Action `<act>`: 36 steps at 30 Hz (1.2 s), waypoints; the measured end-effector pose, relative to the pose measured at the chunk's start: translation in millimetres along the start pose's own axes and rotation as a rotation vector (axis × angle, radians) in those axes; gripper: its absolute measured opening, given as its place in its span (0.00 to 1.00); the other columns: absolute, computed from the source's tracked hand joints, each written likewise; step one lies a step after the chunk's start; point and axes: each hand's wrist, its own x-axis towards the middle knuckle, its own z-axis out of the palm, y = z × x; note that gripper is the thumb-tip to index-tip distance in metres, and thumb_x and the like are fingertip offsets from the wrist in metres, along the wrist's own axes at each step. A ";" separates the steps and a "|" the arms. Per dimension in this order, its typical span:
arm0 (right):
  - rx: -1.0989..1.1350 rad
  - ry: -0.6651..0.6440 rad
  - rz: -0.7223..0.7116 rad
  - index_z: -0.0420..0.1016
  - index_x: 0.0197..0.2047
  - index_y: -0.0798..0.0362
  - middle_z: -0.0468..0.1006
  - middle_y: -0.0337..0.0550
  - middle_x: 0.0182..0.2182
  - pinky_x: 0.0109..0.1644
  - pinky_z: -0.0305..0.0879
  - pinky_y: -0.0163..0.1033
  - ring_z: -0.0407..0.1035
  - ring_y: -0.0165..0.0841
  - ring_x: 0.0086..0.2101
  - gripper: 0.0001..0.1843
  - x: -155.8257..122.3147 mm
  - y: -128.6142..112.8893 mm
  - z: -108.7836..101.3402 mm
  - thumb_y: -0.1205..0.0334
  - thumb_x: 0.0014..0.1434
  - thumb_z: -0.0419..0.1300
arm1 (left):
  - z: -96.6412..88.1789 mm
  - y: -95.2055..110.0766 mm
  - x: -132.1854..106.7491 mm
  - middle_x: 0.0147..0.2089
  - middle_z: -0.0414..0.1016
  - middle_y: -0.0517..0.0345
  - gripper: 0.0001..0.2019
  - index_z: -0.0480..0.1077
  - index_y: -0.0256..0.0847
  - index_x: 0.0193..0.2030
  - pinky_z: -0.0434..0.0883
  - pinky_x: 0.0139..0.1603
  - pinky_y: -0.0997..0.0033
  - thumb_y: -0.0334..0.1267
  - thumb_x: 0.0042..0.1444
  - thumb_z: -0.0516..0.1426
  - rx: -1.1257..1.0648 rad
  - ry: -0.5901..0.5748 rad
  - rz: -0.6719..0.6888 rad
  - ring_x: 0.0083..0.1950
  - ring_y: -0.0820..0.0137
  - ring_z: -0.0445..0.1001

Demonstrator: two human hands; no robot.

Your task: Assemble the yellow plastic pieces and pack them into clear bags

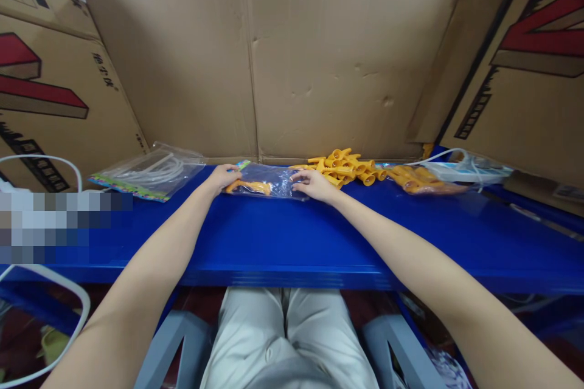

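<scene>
A transparent plastic bag (283, 177) lies flat on the blue table in front of me, with a few orange plastic pieces (255, 187) inside its left part. At its left end, my left hand (224, 177) is closed on the bag's edge beside the orange pieces. My right hand (316, 185) has its fingers bent and closed on the bag's right end, where the film is crinkled. Just beyond my right hand is a loose pile of orange-yellow horn-shaped plastic pieces (340, 167).
A filled bag of orange pieces (422, 181) lies right of the pile, beside a pale blue-white box (460, 171). On the left is a transparent bag with white tubing (157, 170). A tall cardboard sheet (319, 61) walls off the back of the blue table (292, 237).
</scene>
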 end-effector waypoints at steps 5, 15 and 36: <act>-0.626 0.333 0.064 0.75 0.40 0.57 0.77 0.50 0.41 0.47 0.64 0.42 0.70 0.39 0.42 0.12 -4.4 -4.5 -30.4 0.68 0.58 0.51 | -19.0 -12.9 9.2 0.55 0.70 0.41 0.28 0.65 0.39 0.57 0.66 0.52 0.57 0.41 0.47 0.59 0.539 0.181 0.050 0.56 0.50 0.68; -0.906 -0.069 0.496 0.73 0.49 0.59 0.75 0.57 0.44 0.44 0.65 0.41 0.70 0.45 0.46 0.21 -12.1 2.7 -49.5 0.58 0.53 0.58 | 0.0 -13.4 9.6 0.67 0.54 0.44 0.29 0.56 0.34 0.64 0.54 0.63 0.58 0.42 0.57 0.46 0.725 0.155 0.333 0.67 0.59 0.52; -0.561 -0.051 0.169 0.78 0.38 0.56 0.78 0.45 0.30 0.34 0.63 0.36 0.71 0.35 0.31 0.11 -17.1 -25.4 -52.6 0.63 0.48 0.65 | 1.9 -7.9 4.3 0.58 0.69 0.48 0.23 0.72 0.36 0.49 0.56 0.60 0.67 0.41 0.57 0.43 0.563 -0.198 0.320 0.61 0.60 0.63</act>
